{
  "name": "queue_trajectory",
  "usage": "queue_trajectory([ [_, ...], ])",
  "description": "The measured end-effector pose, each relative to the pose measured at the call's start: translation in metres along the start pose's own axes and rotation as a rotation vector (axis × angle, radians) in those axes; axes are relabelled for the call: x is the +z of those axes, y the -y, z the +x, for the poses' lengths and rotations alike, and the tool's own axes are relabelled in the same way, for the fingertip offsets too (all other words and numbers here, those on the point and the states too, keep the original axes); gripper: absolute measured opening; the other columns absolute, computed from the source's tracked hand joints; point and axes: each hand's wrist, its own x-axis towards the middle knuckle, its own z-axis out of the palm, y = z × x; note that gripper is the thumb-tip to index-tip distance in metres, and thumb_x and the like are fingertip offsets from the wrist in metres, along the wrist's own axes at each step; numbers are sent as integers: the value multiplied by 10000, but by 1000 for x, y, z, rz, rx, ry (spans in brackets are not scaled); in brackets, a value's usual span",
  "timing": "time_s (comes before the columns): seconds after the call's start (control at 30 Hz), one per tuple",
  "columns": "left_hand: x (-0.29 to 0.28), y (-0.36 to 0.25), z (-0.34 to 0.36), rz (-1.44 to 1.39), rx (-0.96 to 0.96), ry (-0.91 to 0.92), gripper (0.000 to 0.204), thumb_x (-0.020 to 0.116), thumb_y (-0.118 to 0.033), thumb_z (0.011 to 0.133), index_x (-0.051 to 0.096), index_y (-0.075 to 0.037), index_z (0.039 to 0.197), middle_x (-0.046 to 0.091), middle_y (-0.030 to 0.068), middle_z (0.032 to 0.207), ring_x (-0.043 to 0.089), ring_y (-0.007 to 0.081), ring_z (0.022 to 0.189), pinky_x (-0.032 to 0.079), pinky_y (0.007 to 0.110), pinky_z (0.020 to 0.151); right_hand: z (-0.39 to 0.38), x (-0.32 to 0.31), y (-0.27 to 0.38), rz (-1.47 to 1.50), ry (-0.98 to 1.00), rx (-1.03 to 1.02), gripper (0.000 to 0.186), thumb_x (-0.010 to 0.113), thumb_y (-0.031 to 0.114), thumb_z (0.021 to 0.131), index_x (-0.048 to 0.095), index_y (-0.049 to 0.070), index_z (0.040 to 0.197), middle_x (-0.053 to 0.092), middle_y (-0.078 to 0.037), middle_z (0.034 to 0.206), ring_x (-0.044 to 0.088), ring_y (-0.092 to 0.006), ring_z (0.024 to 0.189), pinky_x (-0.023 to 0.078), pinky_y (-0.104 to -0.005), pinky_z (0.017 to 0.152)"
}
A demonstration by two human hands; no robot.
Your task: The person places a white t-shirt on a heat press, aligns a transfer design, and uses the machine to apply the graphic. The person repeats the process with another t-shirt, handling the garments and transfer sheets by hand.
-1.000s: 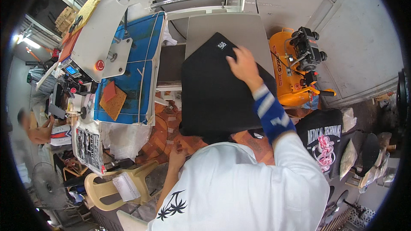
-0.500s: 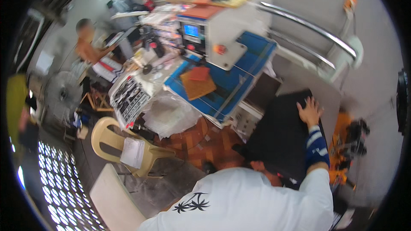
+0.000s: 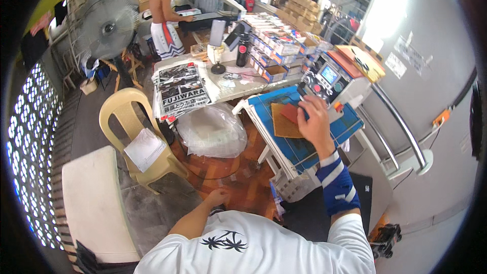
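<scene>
My right hand, with a blue-and-white band on its forearm, is raised in front of a press-like machine with a small blue screen. Its thumb stands apart from partly bent fingers, and I see nothing held. Behind and below the hand lie a brown square pad and a smaller red pad on the machine's blue bed. Close to my body, low down, is my left hand; its fingers are too unclear to read. Black fabric lies under my right forearm.
A cream plastic chair holding papers stands left, near a standing fan. Printed sheets, a black bottle and stacked small boxes cover the far table. Another person works beyond. Metal rails run along the right.
My right hand has left the black fabric and moved up and left to the front of the machine. My left hand has come into view. The view has swung leftward.
</scene>
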Motion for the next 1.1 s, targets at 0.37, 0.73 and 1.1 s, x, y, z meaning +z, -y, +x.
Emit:
queue_trajectory([
  [0.37, -63, 197, -122, 604, -326, 552, 279, 542, -177, 965, 766, -18, 1016, 745, 209, 1049, 727, 330, 1020, 576, 411, 867, 56, 68, -29, -467, 587, 725, 485, 682, 285, 853, 637, 1, 1243, 738, -228, 1105, 727, -407, 1000, 574, -505, 895],
  [0.73, -50, 117, -43, 514, -68, 480, 281, 561, -192, 953, 762, -19, 1045, 742, 211, 1074, 723, 332, 1042, 570, 409, 882, 40, 70, -27, -420, 467, 647, 473, 678, 326, 875, 630, 2, 1216, 728, -223, 1111, 709, -388, 1050, 558, -487, 928],
  [1.1, 27, 0, 5, 300, -79, 472, 290, 580, -207, 941, 758, -20, 1074, 739, 214, 1099, 718, 335, 1064, 563, 407, 896, 31, 70, -28, -400, 341, 549, 339, 666, 200, 830, 654, 13, 1113, 748, -180, 1035, 744, -316, 962, 590, -423, 841],
])
